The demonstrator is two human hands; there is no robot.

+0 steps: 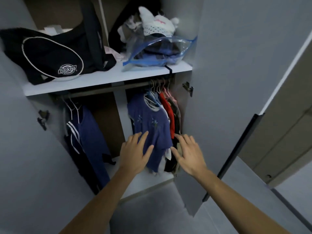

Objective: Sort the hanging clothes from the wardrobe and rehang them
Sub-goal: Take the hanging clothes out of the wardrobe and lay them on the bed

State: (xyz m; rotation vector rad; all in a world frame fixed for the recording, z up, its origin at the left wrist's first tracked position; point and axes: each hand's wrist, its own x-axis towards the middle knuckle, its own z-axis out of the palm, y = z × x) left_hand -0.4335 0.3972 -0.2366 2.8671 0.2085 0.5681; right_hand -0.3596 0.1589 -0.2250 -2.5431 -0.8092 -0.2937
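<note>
**A:** What does the head view show of the hands?

**B:** Both reach into the open wardrobe (118,85). The left hand (135,154) has its fingers spread and lies flat against the front of a blue T-shirt (152,125), low on the cloth. The right hand (189,154) is also spread, fingertips at the right edge of that shirt, beside the red garment (170,115) behind it. Neither grip pinches or curls round anything; I'd call it parting or feeling, not holding.

**A:** And where are the clothes?

**B:** All on the rail (104,89) under the shelf. On the right side a tight bunch hangs on hangers (158,86): the blue shirt nearest, then red, then darker pieces I can't tell apart. On the left side hang a few: a blue sleeveless top (91,132) and a dark garment with white stripes (72,132).

**A:** So how far along is it?

**B:** Hard to say. Nothing is off the rail. The two groups with bare rail between them might be sorting already done, or simply how things hung. At the least, the right-hand bunch looks still to be gone through.

**A:** Anything else about?

**B:** On the shelf above, a black bag (50,54) on the left and a clear plastic bag of folded clothes (160,51) with a white hat (157,26) on top.
</note>
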